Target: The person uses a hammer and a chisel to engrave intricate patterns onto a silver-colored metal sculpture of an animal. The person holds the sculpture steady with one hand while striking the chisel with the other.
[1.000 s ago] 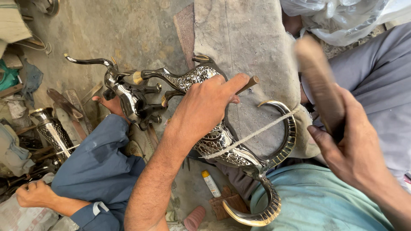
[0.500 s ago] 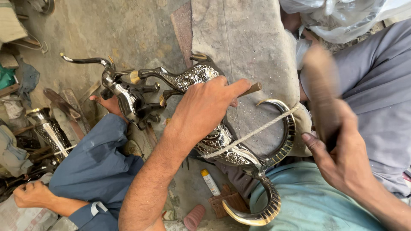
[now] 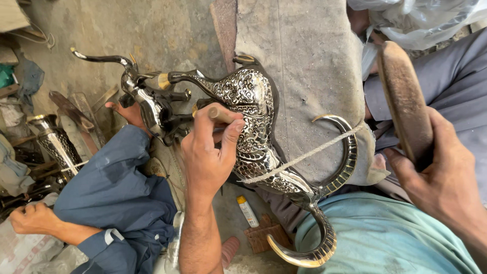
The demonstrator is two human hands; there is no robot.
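Observation:
A silver horned animal figure (image 3: 253, 109) with fine engraved scrollwork lies on a grey padded block (image 3: 304, 56), tied down by a pale cord (image 3: 309, 155). Its two curved horns (image 3: 347, 152) end in brass tips. My left hand (image 3: 210, 155) rests on the figure's side and pinches a short wooden-handled punch (image 3: 219, 114) against the engraved body. My right hand (image 3: 441, 177) grips a worn wooden mallet (image 3: 403, 99), held upright to the right of the figure and apart from it.
A person in blue clothes (image 3: 114, 198) sits at the lower left, one hand (image 3: 33, 219) on the ground, the other (image 3: 127, 112) on a second dark metal horned figure (image 3: 147, 99). An engraved metal leg piece (image 3: 53, 142), a small tube (image 3: 247, 210) and scraps lie on the floor.
My left hand has slid left and down off the figure's back and turned the punch, uncovering more of the engraving. The mallet in my right hand has shifted slightly and is no longer blurred.

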